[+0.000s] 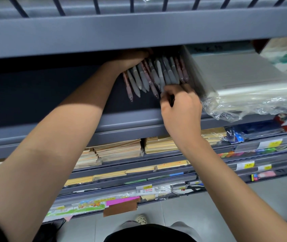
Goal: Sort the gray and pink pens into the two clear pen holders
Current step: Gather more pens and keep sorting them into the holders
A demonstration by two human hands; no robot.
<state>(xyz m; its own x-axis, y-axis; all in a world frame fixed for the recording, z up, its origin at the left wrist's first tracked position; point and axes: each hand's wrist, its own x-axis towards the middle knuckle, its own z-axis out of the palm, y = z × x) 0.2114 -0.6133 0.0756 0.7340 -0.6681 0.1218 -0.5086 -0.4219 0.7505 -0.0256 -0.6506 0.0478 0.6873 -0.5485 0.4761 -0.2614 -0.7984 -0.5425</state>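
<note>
I am looking down at a dark shelf (51, 95) where the gray pens (160, 74) and pink pens (127, 86) are lying mixed in one fanned row, tips pointing toward me and upper ends running back under the shelf above (139, 32). The left hand (132, 58) is reaching in under that upper shelf and resting on the pens' far ends; its fingers are hiding in the shadow, so I cannot tell whether it is grasping anything. The right hand (181, 103) is sitting at the near ends of the gray pens on the right of the row, fingers curled and fingertips touching them, though I cannot tell if it is actually pinching one. Just beside it on the right, a plastic-wrapped stack (235, 81) is crowding the row's edge.
</note>
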